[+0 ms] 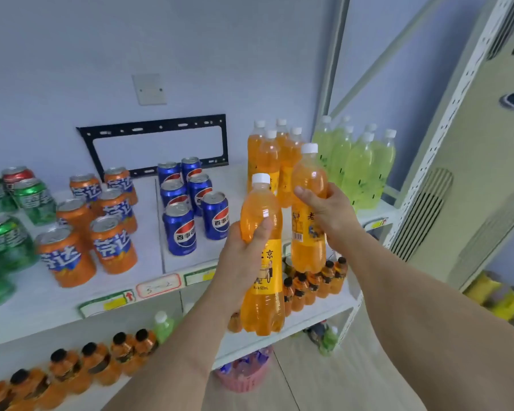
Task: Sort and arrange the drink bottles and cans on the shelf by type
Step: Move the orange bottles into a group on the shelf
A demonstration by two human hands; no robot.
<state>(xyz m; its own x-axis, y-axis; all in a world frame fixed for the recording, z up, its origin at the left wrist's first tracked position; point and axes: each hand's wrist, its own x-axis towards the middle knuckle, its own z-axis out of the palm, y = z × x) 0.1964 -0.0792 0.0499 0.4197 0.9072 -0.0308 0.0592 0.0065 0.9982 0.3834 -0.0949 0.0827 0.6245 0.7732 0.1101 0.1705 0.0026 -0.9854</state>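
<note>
My left hand grips an orange soda bottle with a white cap and yellow label, held upright in front of the top shelf. My right hand grips a second, matching orange bottle slightly higher and to the right. Behind them on the shelf stand several orange bottles and, further right, several pale green bottles. Blue Pepsi cans cluster mid-shelf, orange Fanta cans to their left, green cans and a red can at the far left.
The lower shelf carries small orange bottles with black caps and a small green bottle. A pink basket sits on the floor below. A standing air conditioner is at the right. A black wall bracket hangs behind the cans.
</note>
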